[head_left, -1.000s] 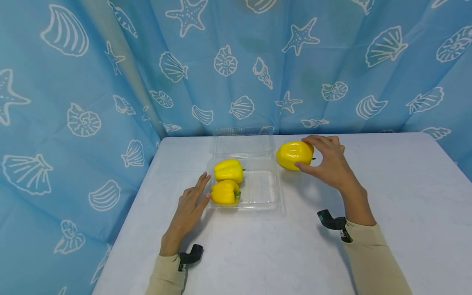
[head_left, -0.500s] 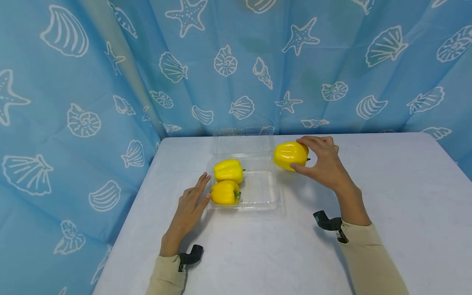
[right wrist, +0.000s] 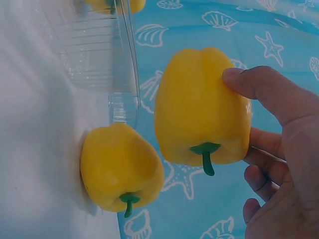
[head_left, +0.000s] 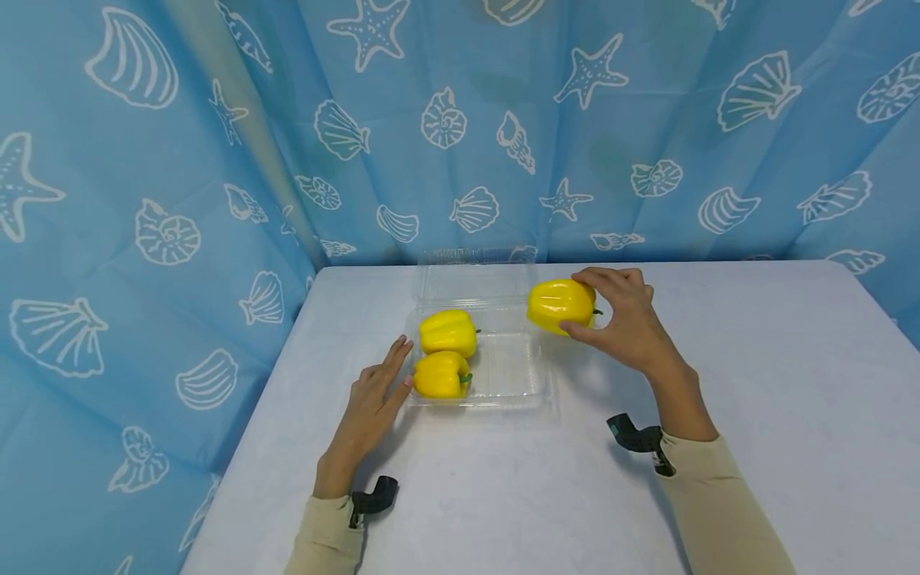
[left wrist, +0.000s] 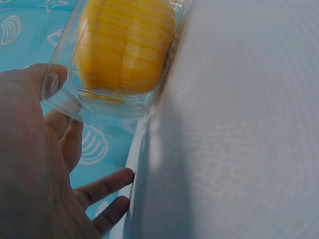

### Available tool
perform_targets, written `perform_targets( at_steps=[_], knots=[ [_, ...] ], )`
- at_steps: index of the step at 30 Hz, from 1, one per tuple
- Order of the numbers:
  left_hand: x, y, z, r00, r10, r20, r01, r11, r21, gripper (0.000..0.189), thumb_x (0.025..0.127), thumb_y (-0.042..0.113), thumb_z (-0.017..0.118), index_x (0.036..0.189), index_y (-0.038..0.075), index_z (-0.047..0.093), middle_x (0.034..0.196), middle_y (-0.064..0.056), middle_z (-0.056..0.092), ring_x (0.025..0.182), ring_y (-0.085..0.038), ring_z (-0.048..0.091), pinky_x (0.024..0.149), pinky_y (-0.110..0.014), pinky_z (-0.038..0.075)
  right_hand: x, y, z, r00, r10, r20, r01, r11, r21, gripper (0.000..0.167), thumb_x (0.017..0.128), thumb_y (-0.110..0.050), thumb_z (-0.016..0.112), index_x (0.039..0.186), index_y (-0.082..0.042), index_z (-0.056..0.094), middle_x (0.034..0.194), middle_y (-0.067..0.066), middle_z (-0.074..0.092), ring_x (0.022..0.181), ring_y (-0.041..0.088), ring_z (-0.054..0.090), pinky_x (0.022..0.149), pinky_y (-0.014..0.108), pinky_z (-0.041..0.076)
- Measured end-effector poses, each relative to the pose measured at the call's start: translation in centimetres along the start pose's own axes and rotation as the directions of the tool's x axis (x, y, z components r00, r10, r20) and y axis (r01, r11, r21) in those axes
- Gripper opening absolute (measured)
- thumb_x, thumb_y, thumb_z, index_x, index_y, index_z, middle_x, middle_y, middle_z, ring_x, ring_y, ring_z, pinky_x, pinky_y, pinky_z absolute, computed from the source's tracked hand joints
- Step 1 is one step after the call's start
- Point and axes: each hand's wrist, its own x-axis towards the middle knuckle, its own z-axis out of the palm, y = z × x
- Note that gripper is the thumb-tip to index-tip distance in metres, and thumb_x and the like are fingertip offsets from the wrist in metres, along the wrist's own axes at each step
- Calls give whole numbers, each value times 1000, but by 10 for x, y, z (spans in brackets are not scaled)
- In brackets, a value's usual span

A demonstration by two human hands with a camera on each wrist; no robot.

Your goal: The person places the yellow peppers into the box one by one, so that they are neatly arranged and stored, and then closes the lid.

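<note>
Right wrist alone shows a pepper (right wrist: 119,164) resting on the table (right wrist: 35,199).

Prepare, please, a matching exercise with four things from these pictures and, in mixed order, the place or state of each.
1. left hand
2. right hand
3. clear container
4. curtain

A. lid open, two peppers inside
B. blue with white sea shapes
C. at the container's left side
D. gripping a yellow pepper

Pairs: 1-C, 2-D, 3-A, 4-B

Beige sleeves (head_left: 724,507) carry black, bent devices (head_left: 634,434) at both cuffs (head_left: 699,452).
</note>
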Motion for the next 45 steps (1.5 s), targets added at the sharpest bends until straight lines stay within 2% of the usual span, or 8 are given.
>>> perform_targets(
  at_steps=[29,45],
  knots=[
    [0,-2,0,1000,9,4,-9,1000,-13,56,108,44,38,160,36,21,165,16,14,133,-39,38,105,-62,24,6,-7,27,999,-39,27,37,997,67,64,75,-24,89,131,-9,63,136,11,57,114,32,39,84,52,23],
    [0,0,-1,1000,11,-2,-11,1000,-15,56,108,44,39,160,34,22,165,15,15,133,-40,38,105,-63,24,11,-23,44,996,-77,47,72,993,89,66,74,-26,90,132,-10,62,136,9,58,112,30,39,84,52,24]
  ],
)
